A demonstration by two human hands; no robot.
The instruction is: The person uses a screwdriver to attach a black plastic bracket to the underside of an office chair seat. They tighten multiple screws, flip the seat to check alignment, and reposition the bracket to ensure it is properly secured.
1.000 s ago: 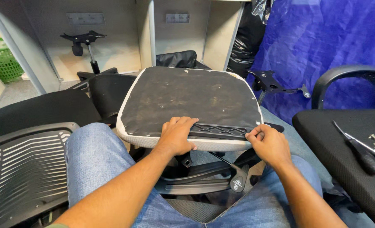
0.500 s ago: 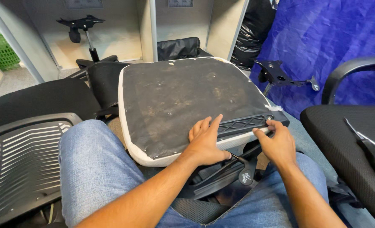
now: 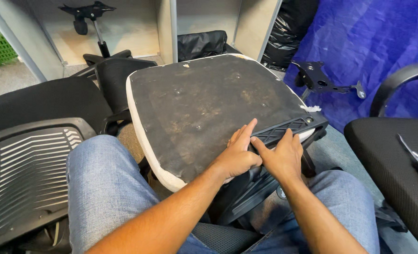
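The left hand (image 3: 237,153) lies flat and open, palm down, on the underside of an upturned office-chair seat cushion (image 3: 209,106), fingers stretched toward 1 o'clock, their tips meeting the black ribbed plastic bracket (image 3: 284,129) at the cushion's near right edge; pressed down this way it seems to pin the cushion against the lap. The right hand (image 3: 282,157) sits just beside it at 3 o'clock, touching it, also open, with its fingers resting on that bracket and the thumb pointing toward the left hand, as if feeling or steadying the part rather than gripping it. The cushion rests tilted across the person's blue-jeaned knees (image 3: 105,188), its white fabric rim turned toward the left leg, which keeps the bracket within easy reach of both hands. Below the hands a black chair mechanism (image 3: 246,193) hangs between the legs. Farther out, a mesh chair back (image 3: 20,174) lies at 9 o'clock, a chair base with gas cylinder (image 3: 93,23) stands at 11 o'clock, a metal mounting plate (image 3: 319,77) sits at 2 o'clock before a blue tarpaulin (image 3: 369,42), and another black seat (image 3: 392,160) is at 3 o'clock. Compared with half a second ago, the hands have drawn together until they touch, and the left has slid right onto the bracket.
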